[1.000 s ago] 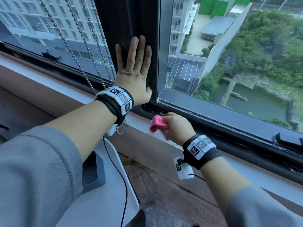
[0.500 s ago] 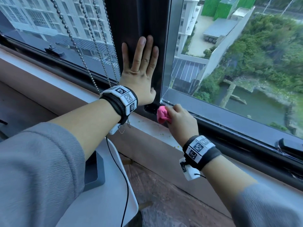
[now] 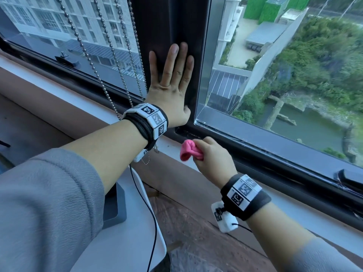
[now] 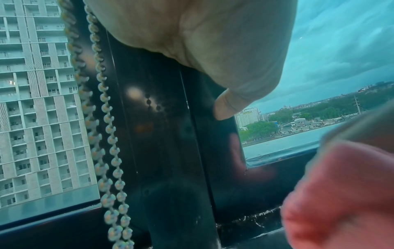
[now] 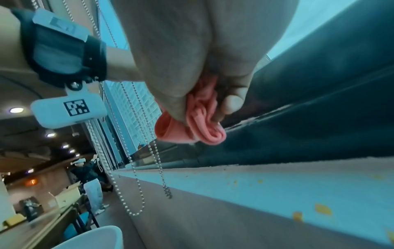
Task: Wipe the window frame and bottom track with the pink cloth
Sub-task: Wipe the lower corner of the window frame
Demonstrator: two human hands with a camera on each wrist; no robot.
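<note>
My left hand [image 3: 172,75] lies flat and open against the dark vertical window frame [image 3: 167,26], fingers pointing up; in the left wrist view the palm [image 4: 202,33] covers the top of that frame [image 4: 166,134]. My right hand [image 3: 204,152] grips the bunched pink cloth [image 3: 188,151] just below the corner where the frame meets the dark bottom track [image 3: 255,154]. The cloth hangs over the white sill [image 3: 172,146], a little short of the track. In the right wrist view the fingers [image 5: 232,102] curl round the cloth [image 5: 198,124], beside the track [image 5: 298,126].
Bead chains [image 3: 110,79] hang just left of my left hand. A black window handle [image 3: 349,178] sits on the track at far right. A white rounded seat [image 3: 133,242] with a grey box [image 3: 115,205] stands below my left arm. Yellow specks dot the sill [image 5: 277,185].
The right hand pushed the pink cloth up into the track corner half a second ago, then drew it back a little toward the sill. The left hand has stayed flat on the frame.
</note>
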